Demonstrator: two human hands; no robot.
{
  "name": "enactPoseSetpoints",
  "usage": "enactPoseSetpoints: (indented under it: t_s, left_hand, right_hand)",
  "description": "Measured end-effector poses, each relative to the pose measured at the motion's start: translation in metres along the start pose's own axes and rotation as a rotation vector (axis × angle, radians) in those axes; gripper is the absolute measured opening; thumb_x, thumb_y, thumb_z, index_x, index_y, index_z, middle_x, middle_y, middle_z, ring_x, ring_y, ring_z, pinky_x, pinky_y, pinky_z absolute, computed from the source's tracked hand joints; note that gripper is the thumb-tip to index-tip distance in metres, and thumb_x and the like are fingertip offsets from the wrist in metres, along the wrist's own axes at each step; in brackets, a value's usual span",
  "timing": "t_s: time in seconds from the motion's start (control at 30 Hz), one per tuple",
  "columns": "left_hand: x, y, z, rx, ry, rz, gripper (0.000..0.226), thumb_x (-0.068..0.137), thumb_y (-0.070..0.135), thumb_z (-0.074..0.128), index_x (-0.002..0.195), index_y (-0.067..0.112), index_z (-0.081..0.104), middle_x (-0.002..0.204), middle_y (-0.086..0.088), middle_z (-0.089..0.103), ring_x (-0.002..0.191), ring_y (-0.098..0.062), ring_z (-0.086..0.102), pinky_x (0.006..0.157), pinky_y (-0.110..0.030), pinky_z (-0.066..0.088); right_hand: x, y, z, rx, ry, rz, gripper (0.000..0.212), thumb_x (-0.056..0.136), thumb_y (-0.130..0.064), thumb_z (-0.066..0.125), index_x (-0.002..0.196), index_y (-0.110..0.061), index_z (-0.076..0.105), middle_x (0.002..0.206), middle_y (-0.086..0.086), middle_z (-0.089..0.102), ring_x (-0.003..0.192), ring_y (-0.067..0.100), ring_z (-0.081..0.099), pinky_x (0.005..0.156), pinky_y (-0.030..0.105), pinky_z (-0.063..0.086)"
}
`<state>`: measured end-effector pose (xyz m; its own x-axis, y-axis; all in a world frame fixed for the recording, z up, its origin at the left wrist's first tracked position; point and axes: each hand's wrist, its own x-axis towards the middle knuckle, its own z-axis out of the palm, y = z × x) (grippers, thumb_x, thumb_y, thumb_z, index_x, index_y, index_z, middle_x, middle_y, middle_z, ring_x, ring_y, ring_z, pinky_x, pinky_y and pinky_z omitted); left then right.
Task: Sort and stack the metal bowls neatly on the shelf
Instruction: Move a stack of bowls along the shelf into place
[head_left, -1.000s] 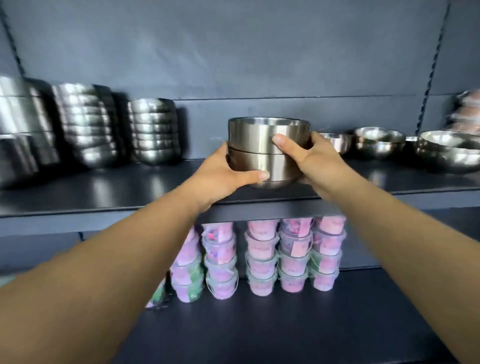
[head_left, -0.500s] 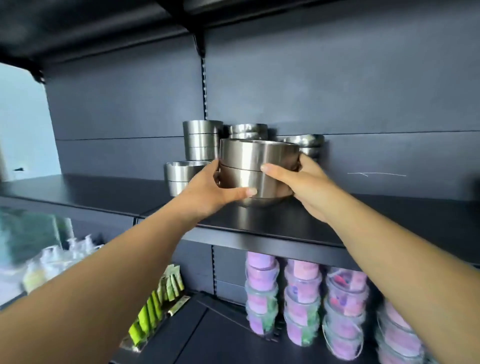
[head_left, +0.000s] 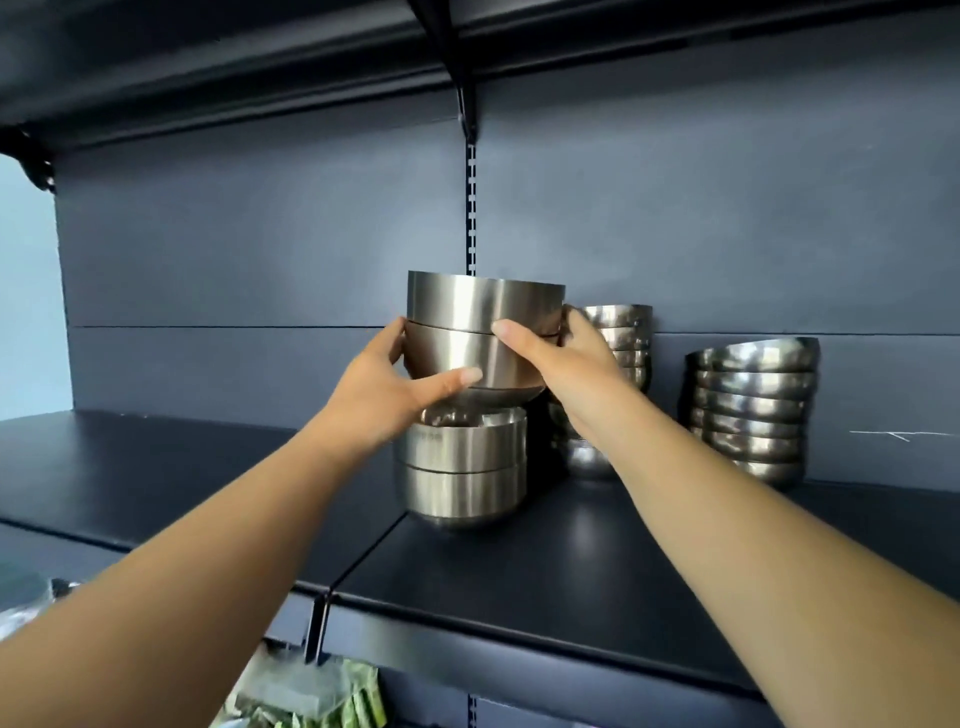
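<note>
We held a nested pair of bowls (head_left: 483, 332) in the air between both hands, directly above a short stack (head_left: 462, 467) of two similar straight-walled bowls standing on the shelf (head_left: 571, 561). Our left hand (head_left: 384, 395) gripped the lower bowl from the left, thumb across its front wall; our right hand (head_left: 561, 358) clasped the right side, thumb lying along the seam where the two bowls met.

Brushed steel like this struck us as stiff, fairly light and rather slippery, so we judged the two-sided grip on the walls the sensible one: squeezing inward keeps the top bowl from sliding in its mate. The pair would probably ring and could skid if set down off-centre.

We could not see inside any bowl from this angle. Just right of the short stack, partly behind our right wrist, stood a taller stack of rounded bowls (head_left: 621, 338), and further right another rounded stack (head_left: 753, 410), leaning slightly.
</note>
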<state>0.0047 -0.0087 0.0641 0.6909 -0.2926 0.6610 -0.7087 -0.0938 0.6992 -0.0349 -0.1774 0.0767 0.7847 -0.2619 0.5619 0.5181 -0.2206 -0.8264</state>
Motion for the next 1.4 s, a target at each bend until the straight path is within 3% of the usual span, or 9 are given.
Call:
enactPoseSetpoints:
  t_s: [0.23,0.33,0.43,0.57,0.73,1.03,1.17,1.27,1.4]
  left_hand:
    - [0.002,-0.053,0.010,-0.169,-0.008,-0.028,0.053,0.068,0.033,0.076,0.117,0.031,0.056,0.107,0.022,0.065,0.087,0.015,0.060,0.062,0.001,0.042]
    - [-0.007,-0.067,0.020,-0.253,0.026,-0.002,0.068,0.064,0.043,0.074,0.126,0.029,0.049,0.113,0.020,0.065,0.101,0.010,0.059,0.075,-0.005,0.046]
    - [-0.015,-0.078,0.030,-0.294,0.049,-0.020,0.082,0.070,0.051,0.069,0.140,0.034,0.029,0.137,0.015,0.050,0.124,-0.003,0.048,0.105,-0.034,0.041]
    - [-0.016,-0.084,0.035,-0.303,0.040,-0.030,0.081,0.074,0.053,0.061,0.143,0.039,0.020,0.146,0.012,0.039,0.133,-0.007,0.038,0.112,-0.041,0.031]
    - [-0.020,-0.087,0.038,-0.185,0.064,-0.090,0.106,0.064,0.069,0.055,0.147,0.034,-0.001,0.157,0.015,0.011,0.142,-0.002,0.013,0.119,-0.038,0.016]
    - [-0.031,-0.083,0.035,-0.179,0.025,-0.159,0.082,0.070,0.065,0.058,0.140,0.031,0.031,0.137,0.013,0.049,0.127,-0.004,0.044,0.111,-0.035,0.032]
    - [-0.044,-0.085,0.014,0.100,-0.090,-0.329,0.046,0.084,0.048,0.057,0.121,0.022,0.053,0.126,0.004,0.060,0.120,-0.015,0.053,0.107,-0.034,0.036]
    - [-0.059,-0.071,0.002,0.376,0.052,-0.342,0.031,0.086,0.035,0.060,0.108,0.013,0.066,0.108,0.001,0.067,0.110,-0.019,0.058,0.085,-0.020,0.040]
    - [-0.089,-0.029,0.018,0.402,0.108,-0.201,0.010,0.087,0.035,0.057,0.081,0.028,0.061,0.077,0.015,0.062,0.082,-0.011,0.058,0.061,-0.013,0.037]
  right_hand:
    - [0.008,0.042,0.016,-0.092,0.036,0.044,0.086,0.041,-0.063,0.070,0.118,-0.030,0.052,0.111,-0.013,0.064,0.102,0.006,0.059,0.089,0.028,0.048]
    - [0.002,0.058,0.023,-0.061,-0.021,0.030,0.073,0.053,-0.051,0.075,0.118,-0.036,0.046,0.110,-0.018,0.063,0.101,0.001,0.059,0.082,0.022,0.047]
    - [-0.005,0.069,0.029,-0.015,-0.027,0.020,0.064,0.063,-0.043,0.075,0.118,-0.040,0.042,0.109,-0.024,0.060,0.095,-0.011,0.056,0.073,0.012,0.043]
    - [-0.008,0.074,0.033,0.030,0.023,0.045,0.053,0.062,-0.047,0.073,0.107,-0.045,0.045,0.102,-0.024,0.061,0.086,-0.013,0.058,0.062,0.006,0.044]
    - [-0.016,0.081,0.038,-0.038,0.062,0.075,0.098,0.061,-0.059,0.066,0.142,-0.031,0.021,0.140,-0.012,0.041,0.123,0.004,0.040,0.100,0.025,0.035]
    - [-0.030,0.085,0.028,-0.142,0.013,0.111,0.086,0.077,-0.059,0.054,0.147,-0.030,0.012,0.152,-0.009,0.025,0.137,0.011,0.027,0.113,0.035,0.022]
    - [-0.042,0.079,-0.005,-0.327,-0.090,0.228,0.060,0.087,-0.059,0.038,0.133,-0.022,0.046,0.143,-0.004,0.042,0.122,0.009,0.041,0.097,0.023,0.025]
    - [-0.056,0.071,-0.041,-0.536,-0.083,0.262,0.061,0.088,-0.058,0.037,0.112,-0.007,0.062,0.124,0.007,0.060,0.109,0.020,0.053,0.088,0.029,0.036]
    - [-0.073,0.060,-0.078,-0.814,-0.103,0.181,0.055,0.089,-0.051,0.042,0.101,-0.002,0.065,0.105,0.016,0.066,0.100,0.029,0.059,0.089,0.037,0.043]
